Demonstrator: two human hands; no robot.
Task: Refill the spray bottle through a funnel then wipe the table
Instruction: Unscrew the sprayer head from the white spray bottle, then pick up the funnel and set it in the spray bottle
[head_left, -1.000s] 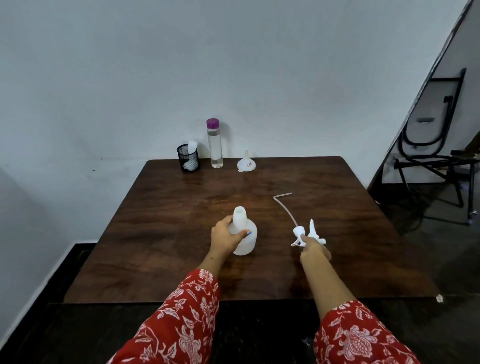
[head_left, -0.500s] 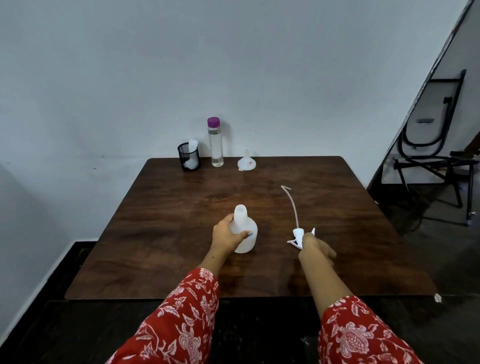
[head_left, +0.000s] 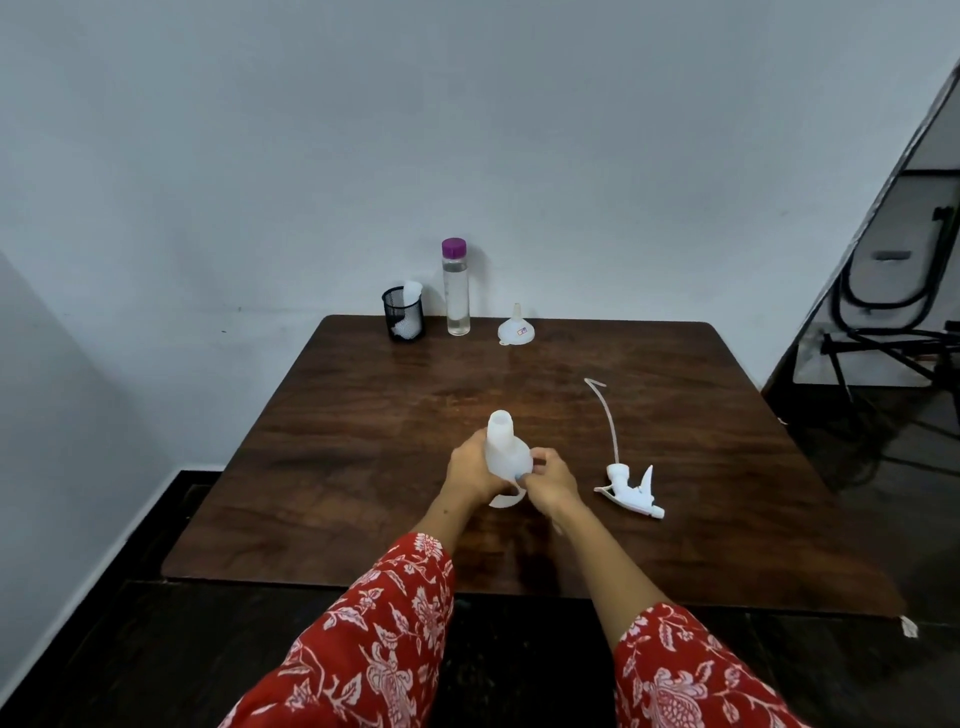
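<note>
both hands, left hand (head_left: 470, 470) and right hand (head_left: 551, 480), curl around the uncapped spray bottle (head_left: 506, 451) on the table (head_left: 363, 415), well in front of the funnel (head_left: 515, 326); seemingly empty, light, thin-walled plastic, best gripped low on its body.

Soft, dim, even light with faint sheen on the table (head_left: 649, 364); wide-angle bending at edges, slight blur

mesh cup (head_left: 403, 315): black, far table edge | folding chair (head_left: 893, 291): right, against wall | wall (head_left: 363, 130): white
</note>
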